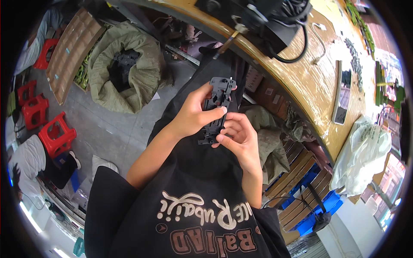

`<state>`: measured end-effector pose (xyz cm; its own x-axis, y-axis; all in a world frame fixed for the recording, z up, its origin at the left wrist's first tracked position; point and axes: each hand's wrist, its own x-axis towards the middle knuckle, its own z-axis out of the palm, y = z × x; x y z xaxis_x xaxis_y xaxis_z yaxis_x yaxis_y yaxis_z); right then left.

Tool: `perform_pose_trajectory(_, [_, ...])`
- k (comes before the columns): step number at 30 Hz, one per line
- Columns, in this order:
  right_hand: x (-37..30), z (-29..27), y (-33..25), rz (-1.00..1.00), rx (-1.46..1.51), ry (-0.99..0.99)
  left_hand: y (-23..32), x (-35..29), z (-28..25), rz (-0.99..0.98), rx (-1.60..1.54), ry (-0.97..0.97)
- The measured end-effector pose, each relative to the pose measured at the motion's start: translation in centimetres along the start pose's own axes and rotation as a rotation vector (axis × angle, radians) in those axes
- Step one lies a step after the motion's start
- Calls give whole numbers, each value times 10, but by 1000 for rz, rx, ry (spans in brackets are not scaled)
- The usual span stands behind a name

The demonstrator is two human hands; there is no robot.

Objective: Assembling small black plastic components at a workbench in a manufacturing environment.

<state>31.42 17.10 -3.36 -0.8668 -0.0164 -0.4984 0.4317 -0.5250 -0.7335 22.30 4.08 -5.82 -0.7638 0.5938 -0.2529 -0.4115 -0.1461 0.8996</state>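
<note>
A long black moulded plastic part [222, 88] with slots and small cut-outs is held upright over my lap. My left hand [198, 110] is closed around its upper and middle section, the thumb pressed across its face. Lower down, my right hand [239, 136] pinches the part's bottom end between thumb and fingers. Some of the right fingers curl behind it and are partly hidden. What the part belongs to cannot be made out.
A wooden workbench [297, 81] curves along the right, bearing a black machine with cables [275, 26] and a phone-like slab [342, 101]. At left stands an open woven sack [142, 81] of black pieces. Red stools [58, 134] and a seated person [32, 161] are further left.
</note>
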Motion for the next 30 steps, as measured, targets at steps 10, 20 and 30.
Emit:
perform_pose_trajectory(10, [-44, -93, 55, -239, -178, 516, -40, 5, 37, -79, 183, -152])
perform_pose_trajectory(20, [-171, -345, 236, -21, -579, 1745, 14, 5, -126, 74, 271, 592])
perform_pose_trajectory(30, [-144, -359, 182, -337, -470, 1533, 77, 7, -170, 233, 367, 611])
